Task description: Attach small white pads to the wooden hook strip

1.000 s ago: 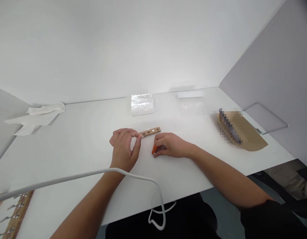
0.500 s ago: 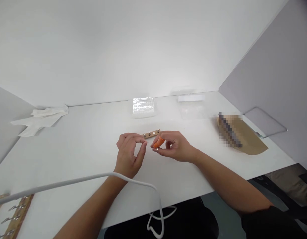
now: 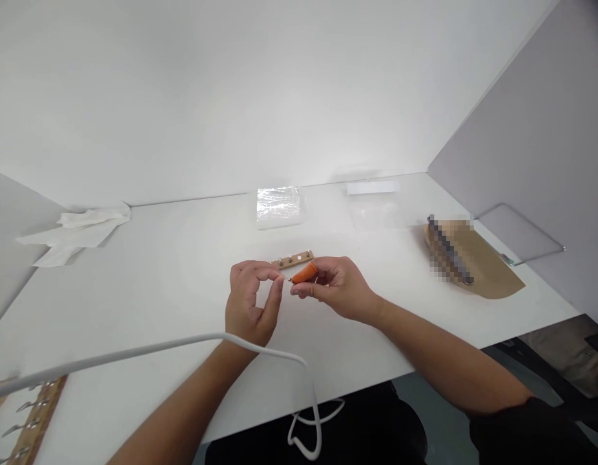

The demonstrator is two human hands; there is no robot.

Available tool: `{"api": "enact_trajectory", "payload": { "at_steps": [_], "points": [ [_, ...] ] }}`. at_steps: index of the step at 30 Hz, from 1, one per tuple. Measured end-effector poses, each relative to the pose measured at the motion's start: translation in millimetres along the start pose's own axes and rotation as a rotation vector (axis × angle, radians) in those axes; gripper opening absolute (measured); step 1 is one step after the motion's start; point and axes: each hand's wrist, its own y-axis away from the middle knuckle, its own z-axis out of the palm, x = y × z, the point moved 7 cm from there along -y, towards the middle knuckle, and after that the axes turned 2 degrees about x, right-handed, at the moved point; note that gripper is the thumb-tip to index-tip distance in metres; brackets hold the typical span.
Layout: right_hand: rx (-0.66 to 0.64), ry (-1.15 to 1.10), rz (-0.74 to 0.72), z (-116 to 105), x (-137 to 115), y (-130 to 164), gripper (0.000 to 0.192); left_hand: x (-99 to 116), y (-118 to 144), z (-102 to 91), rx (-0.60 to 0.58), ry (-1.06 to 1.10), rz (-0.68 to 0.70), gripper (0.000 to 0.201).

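On the white table (image 3: 148,278) the person's left hand (image 3: 250,303) is raised a little, thumb and forefinger pinched together on something too small to make out. The right hand (image 3: 335,287) holds a small orange-handled tool (image 3: 303,273), its thin tip pointing left at the left hand's fingertips. Just beyond both hands lies a short wooden strip with metal studs (image 3: 293,259). Farther back sits a clear plastic packet (image 3: 278,206). A crumpled white cloth (image 3: 73,234) lies at the far left, a brown paper envelope (image 3: 478,265) at the right. A white cable (image 3: 192,345) crosses the left forearm near the table's near edge. A wooden board with metal hooks (image 3: 30,420) shows at the near left corner.
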Motion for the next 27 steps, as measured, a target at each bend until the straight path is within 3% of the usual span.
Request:
{"api": "enact_trajectory", "payload": {
  "at_steps": [4, 13, 27],
  "points": [
    [0.06, -0.058, -0.038, 4, -2, 3, 0.028, 3, 2, -0.2, 0.029, -0.038, 0.037, 0.007],
    [0.085, -0.1, -0.048, 9, -6, 9, 0.027, 5, -1, -6.5, 0.097, -0.121, 0.054, 0.007],
    [0.127, -0.069, -0.091, 13, -10, 12, 0.029, 20, -3, -7.4, 0.149, -0.141, 0.188, 0.013]
  ]
}}
